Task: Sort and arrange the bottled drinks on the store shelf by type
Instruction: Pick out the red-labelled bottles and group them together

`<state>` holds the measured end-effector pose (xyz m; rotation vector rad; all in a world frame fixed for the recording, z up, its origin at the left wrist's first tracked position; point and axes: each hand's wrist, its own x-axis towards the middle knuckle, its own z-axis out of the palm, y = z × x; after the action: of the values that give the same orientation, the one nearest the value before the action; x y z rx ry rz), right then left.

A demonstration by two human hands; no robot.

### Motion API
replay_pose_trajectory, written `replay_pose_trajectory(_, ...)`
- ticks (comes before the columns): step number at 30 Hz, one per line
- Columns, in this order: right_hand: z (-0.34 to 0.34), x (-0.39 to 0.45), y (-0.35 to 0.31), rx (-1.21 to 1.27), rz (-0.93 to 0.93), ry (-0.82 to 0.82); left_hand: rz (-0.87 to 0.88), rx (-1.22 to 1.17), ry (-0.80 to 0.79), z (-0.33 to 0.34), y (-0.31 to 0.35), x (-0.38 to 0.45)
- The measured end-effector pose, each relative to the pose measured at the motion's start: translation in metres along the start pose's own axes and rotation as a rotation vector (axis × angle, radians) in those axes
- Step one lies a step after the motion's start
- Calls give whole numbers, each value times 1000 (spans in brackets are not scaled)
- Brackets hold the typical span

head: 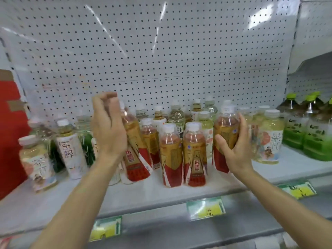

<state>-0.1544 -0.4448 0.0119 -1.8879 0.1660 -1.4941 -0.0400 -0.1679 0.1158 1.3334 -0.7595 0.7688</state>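
Several bottled drinks stand mixed on the white shelf [161,193]. My left hand [107,130] wraps around a red-and-gold labelled tea bottle [136,155] that leans left, its base near the shelf. My right hand [235,146] grips another red-and-gold bottle [225,133], thumb in front and fingers behind, slightly tilted. Between them two upright red-and-gold bottles [170,155] [195,153] stand at the front, with one more [150,135] behind. Pale floral-label tea bottles [37,159] [269,137] stand at the left and right.
A white pegboard [161,51] backs the shelf. A red carton [10,126] stands at the far left. Large green-capped, green-labelled bottles [309,130] fill the right end. Clear and green bottles stand in the back row. Green price tags [205,207] hang on the shelf's front edge.
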Motion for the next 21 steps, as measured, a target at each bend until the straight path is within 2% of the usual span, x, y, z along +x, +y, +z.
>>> replay_pose_trajectory(2, 6, 1, 8, -13, 34, -56, -29, 70, -3, 22, -1, -41)
replay_pose_trajectory(5, 15, -1, 20, -3, 37, -68, -48, 188, 56, 36, -27, -55)
replay_pose_trajectory(9, 31, -3, 26, 50, 81, -102, 4, 232, 103, 45, -31, -72)
replay_pose_trajectory(13, 42, 1, 34, 192, 192, -120, -37, 231, 137, 49, -48, -74)
replay_pose_trajectory(18, 47, 8, 40, 192, 197, -200, -67, 207, 114, 58, -58, -74)
replay_pose_trajectory(21, 44, 13, 44, 128, 165, -273, -86, 293, -16, 67, -60, -70)
